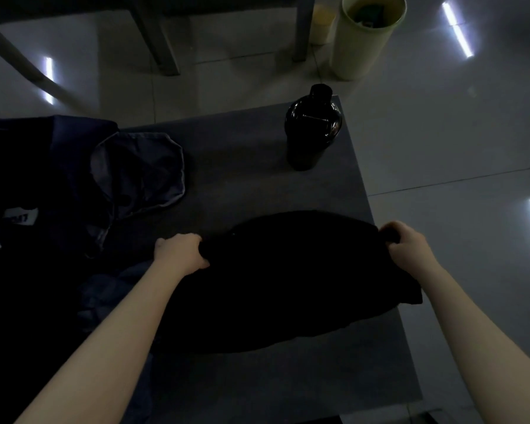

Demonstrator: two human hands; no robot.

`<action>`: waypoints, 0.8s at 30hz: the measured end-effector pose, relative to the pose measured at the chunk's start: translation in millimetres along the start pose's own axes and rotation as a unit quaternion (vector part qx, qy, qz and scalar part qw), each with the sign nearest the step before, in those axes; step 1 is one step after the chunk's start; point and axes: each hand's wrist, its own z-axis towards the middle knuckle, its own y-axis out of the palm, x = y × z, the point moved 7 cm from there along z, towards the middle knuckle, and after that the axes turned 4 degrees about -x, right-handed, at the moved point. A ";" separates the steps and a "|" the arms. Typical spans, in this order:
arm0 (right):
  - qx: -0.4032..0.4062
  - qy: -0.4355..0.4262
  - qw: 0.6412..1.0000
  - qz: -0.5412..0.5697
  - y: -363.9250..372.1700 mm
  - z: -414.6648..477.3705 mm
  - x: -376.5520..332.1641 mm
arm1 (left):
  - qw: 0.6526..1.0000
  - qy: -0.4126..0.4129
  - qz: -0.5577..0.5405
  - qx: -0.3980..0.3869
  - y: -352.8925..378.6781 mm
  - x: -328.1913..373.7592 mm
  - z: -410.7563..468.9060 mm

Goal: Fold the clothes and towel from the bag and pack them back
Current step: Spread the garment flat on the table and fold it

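I am gripping the black garment between my left hand and right hand on the desk; its right edge is overhanging and may be slipping off, I judge.

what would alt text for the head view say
The left hand and right hand each grip an end of a black garment lying on a dark grey table. A dark bottle stands upright behind it; dark blue fabric lies heaped at the left.
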 end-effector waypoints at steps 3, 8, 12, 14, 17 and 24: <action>0.001 -0.011 1.000 -0.019 2.5 -12.1 8.3 | 0.999 -0.010 -0.038 -0.023 16.7 1.1 -8.1; 0.087 -0.008 0.996 -0.027 6.8 -23.7 8.8 | 0.991 0.025 -0.033 0.130 9.8 9.5 -8.5; 0.108 0.035 0.993 -0.040 10.7 -27.9 11.7 | 0.989 0.028 -0.020 0.146 6.4 8.0 -4.8; 0.129 0.039 0.989 -0.059 9.4 -31.2 11.6 | 0.979 0.043 -0.013 0.201 -1.5 8.0 -9.0; 0.172 0.028 0.982 -0.070 6.3 -38.4 9.1 | 0.968 0.078 -0.030 0.237 -1.0 7.6 -17.8; 0.232 0.032 0.972 -0.004 -6.3 -43.2 8.7 | 0.972 0.056 -0.179 0.143 5.8 -19.7 -14.6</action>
